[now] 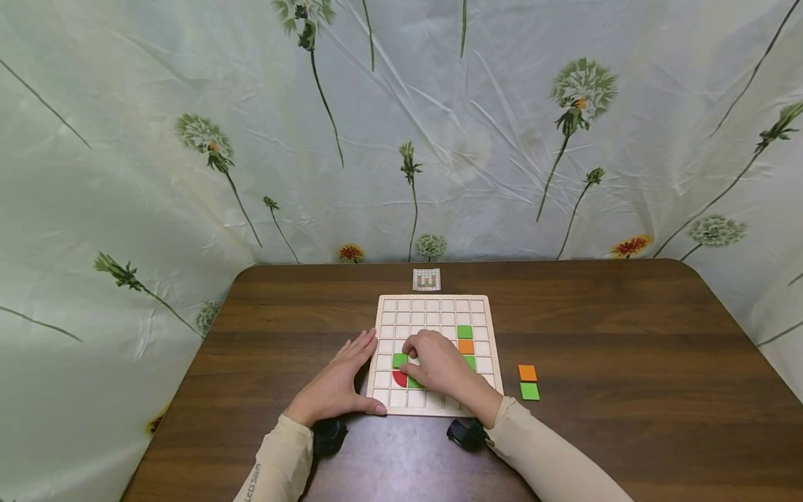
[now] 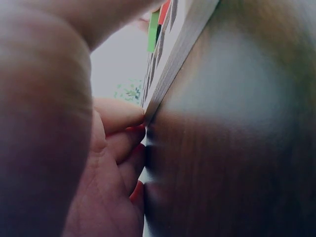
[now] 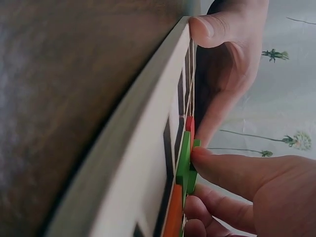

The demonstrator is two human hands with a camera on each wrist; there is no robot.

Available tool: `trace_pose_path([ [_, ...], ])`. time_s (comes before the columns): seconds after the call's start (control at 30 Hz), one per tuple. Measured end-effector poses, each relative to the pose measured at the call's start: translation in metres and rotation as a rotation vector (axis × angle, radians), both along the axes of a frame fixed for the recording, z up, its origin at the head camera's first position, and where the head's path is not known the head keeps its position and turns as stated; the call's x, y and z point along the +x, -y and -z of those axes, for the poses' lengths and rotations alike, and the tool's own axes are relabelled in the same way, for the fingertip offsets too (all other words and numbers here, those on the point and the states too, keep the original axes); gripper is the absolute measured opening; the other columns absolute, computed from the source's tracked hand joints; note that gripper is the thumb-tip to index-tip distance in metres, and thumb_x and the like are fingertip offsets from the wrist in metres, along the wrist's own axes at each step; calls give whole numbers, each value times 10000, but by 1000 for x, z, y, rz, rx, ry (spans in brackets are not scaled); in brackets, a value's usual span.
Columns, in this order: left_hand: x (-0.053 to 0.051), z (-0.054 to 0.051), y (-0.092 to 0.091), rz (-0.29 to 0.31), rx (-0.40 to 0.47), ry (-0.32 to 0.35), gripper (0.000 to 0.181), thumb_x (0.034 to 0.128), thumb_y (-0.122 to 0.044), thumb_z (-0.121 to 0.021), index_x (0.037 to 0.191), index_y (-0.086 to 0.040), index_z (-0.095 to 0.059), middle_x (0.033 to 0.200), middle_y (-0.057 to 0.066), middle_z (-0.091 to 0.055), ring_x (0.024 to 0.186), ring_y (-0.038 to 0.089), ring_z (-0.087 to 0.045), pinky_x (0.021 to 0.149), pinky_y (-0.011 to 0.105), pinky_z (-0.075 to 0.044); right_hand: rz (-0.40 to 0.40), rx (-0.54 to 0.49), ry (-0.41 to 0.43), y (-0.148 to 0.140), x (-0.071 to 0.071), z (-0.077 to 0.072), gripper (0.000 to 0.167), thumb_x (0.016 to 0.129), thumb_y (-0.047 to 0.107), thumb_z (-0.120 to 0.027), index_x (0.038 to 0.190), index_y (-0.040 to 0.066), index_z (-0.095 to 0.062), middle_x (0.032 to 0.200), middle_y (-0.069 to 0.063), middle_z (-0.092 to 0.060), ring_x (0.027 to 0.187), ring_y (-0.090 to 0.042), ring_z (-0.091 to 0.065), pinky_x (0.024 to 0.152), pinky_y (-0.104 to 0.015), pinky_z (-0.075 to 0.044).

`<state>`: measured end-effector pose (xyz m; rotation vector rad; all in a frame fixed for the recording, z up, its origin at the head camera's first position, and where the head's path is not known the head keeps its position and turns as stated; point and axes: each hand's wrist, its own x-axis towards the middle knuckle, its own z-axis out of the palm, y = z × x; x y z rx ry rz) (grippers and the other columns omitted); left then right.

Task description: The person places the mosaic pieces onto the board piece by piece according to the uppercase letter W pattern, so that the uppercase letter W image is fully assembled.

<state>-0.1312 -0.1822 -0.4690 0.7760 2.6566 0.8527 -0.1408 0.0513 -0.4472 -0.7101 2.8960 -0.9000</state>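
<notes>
A pale wooden grid board [image 1: 433, 307] lies on the table, with flat coloured pieces in some of its squares. My left hand [image 1: 339, 383] steadies the board's left side, its fingers along the edge and its thumb [image 3: 203, 30] on the near left corner. Over the board, my right hand [image 1: 442, 362] pinches a green square tile [image 1: 399, 360] between thumb and index finger. A red quarter-circle piece [image 1: 399, 378] sits just below that tile. Toward the right are a green tile [image 1: 464, 332], an orange tile [image 1: 465, 346] and another green tile [image 1: 470, 362]. My right hand partly hides a further green tile [image 1: 414, 383].
Right of the board, a loose orange tile [image 1: 528, 373] and a loose green tile [image 1: 530, 391] lie on the brown table [image 1: 615, 348]. A small patterned card [image 1: 426, 279] lies beyond the board. Behind the table hangs a dandelion-printed curtain [image 1: 477, 139].
</notes>
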Motion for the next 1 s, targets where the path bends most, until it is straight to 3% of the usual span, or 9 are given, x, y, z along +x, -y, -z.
trace_pose_path([
  [0.73,0,0,0,-4,-5,-8,1257,671,-641,-848,1588,-27,-245,1670,96,-147,1536,278,-118,1244,480,-105,-19,-6,-27,-4,0,2,100,846,153,-781,903,83,-741,787,39,-572,741,-127,-504,681,-290,-464],
  [1.0,0,0,0,-6,-6,-2,1266,670,-640,-850,1595,-41,-227,1673,84,-143,1536,275,-118,1243,484,-105,88,-102,37,-34,1,-18,162,885,173,-775,1016,82,-749,868,31,-630,775,-128,-552,705,-318,-492],
])
